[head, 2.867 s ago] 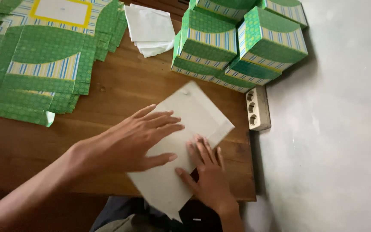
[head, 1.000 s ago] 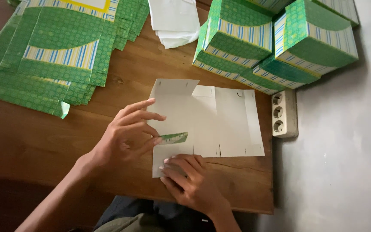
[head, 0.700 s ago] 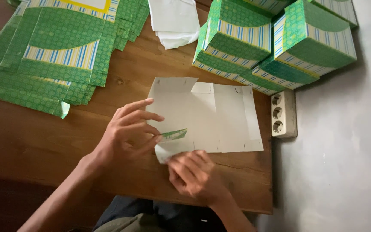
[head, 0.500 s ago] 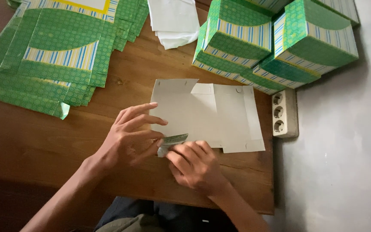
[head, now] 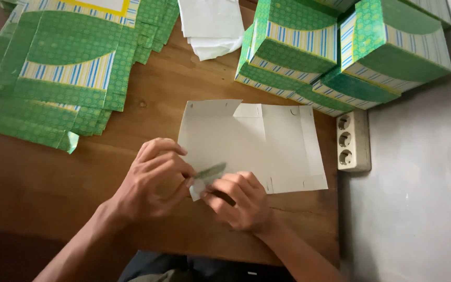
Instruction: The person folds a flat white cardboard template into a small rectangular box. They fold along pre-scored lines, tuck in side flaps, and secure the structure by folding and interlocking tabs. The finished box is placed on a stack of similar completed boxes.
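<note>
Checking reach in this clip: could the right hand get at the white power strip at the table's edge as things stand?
Probably yes. The right hand is busy folding a flap of the flat white cardboard sheet, but the power strip lies uncovered further to its right, with only the flat sheet and bare wooden table between them.

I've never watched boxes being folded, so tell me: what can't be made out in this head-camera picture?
- Near corner of the white card sheet: covered by the left hand and right hand.
- Green flap between the fingers: too small to read its fold.
- Stacked green boxes and flat green sheets: cut off by the top edge.
- Wall socket strip: no cable visible.
</note>
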